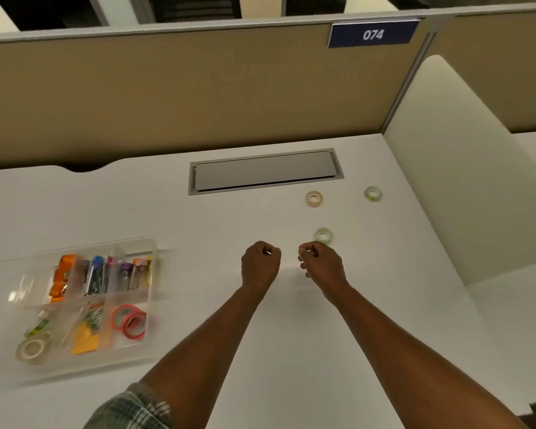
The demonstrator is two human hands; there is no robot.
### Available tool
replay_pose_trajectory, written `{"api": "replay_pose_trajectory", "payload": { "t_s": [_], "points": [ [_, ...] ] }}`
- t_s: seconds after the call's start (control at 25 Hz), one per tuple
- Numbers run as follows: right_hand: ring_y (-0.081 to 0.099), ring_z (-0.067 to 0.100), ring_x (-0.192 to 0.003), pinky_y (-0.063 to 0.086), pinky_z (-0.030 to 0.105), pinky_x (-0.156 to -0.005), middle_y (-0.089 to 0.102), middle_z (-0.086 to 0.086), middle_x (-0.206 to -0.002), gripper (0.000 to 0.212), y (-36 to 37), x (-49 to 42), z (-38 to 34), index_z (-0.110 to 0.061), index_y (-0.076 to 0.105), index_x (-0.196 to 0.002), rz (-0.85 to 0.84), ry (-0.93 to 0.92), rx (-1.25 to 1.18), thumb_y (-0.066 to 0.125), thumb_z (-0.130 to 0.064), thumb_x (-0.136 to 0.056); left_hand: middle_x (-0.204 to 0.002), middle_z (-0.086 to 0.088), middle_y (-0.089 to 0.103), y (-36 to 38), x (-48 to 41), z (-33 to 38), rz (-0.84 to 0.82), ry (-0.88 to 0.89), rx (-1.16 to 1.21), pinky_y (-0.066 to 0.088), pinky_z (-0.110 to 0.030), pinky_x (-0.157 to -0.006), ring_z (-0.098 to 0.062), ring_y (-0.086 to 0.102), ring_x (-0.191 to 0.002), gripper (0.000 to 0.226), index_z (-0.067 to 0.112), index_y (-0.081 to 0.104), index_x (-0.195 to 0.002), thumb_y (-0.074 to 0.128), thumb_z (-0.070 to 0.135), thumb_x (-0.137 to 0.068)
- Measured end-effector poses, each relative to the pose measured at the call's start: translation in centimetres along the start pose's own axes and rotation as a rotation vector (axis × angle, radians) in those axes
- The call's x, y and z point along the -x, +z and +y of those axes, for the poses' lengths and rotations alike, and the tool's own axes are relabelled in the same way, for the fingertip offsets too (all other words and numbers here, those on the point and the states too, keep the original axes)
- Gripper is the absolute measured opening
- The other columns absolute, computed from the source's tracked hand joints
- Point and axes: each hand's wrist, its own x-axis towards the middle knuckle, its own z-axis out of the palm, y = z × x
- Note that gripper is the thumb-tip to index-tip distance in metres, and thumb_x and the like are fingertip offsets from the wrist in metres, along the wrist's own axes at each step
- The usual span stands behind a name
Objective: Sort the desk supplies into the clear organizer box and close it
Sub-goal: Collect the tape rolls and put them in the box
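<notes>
The clear organizer box (155, 264) lies open at the left of the white desk, its compartments holding an orange item, several pens and clips, pink tape rolls (129, 321), a clear tape roll (33, 349) and yellow notes. Three loose tape rolls lie at the right: a beige roll (314, 198), a green-tinted roll (373, 193) and a nearer green-tinted roll (323, 235). My left hand (260, 264) and my right hand (321, 262) hover side by side over the desk middle, both fisted; whether anything small is pinched is unclear. The nearer roll lies just beyond my right hand.
A grey cable hatch (265, 170) is set into the desk behind the hands. A tan partition wall (198, 88) with a blue "074" sign (373, 34) closes the back, and a white side panel (464, 181) stands at the right.
</notes>
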Motion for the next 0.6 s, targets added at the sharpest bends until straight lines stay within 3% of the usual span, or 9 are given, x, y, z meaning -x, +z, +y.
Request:
{"api": "replay_pose_trajectory", "payload": {
  "t_s": [0.2, 0.44, 0.6],
  "points": [
    [0.069, 0.024, -0.1, 0.055, 0.048, -0.093, 0.074, 0.002, -0.099, 0.018, -5.2, -3.9, 2.5, -0.017, 0.071, -0.1, 0.091, 0.038, 0.021, 0.058, -0.027, -0.091, -0.098, 0.002, 0.064, 5.8, -0.9, 2.2, -0.086, 0.15, -0.215, 0.051, -0.031, -0.075, -0.016, 0.064, -0.089, 0.016, 0.021, 0.064, -0.094, 0.061, 0.034, -0.085],
    [0.065, 0.02, -0.104, 0.046, 0.028, -0.088, 0.069, 0.003, -0.108, 0.021, -9.1, -9.0, 4.8, -0.016, 0.068, -0.11, 0.157, -0.063, 0.229, 0.062, -0.025, -0.093, -0.131, -0.008, 0.043, 10.7, -3.8, 2.9, -0.226, 0.551, -0.728, 0.05, -0.039, -0.082, -0.027, 0.051, -0.113, 0.059, 0.02, 0.038, -0.141, 0.059, 0.039, -0.089],
    [0.06, 0.032, -0.114, 0.051, 0.041, -0.095, 0.051, 0.015, -0.129, 0.049, -11.9, -13.9, 4.8, -0.017, 0.05, -0.139, 0.171, -0.097, 0.467, 0.062, -0.029, -0.093, -0.142, -0.008, 0.034, 12.8, -6.2, 3.2, -0.338, 0.643, -0.958, 0.047, -0.039, -0.085, -0.029, 0.043, -0.118, 0.076, 0.027, 0.018, -0.154, 0.056, 0.044, -0.09]
  ]
}}
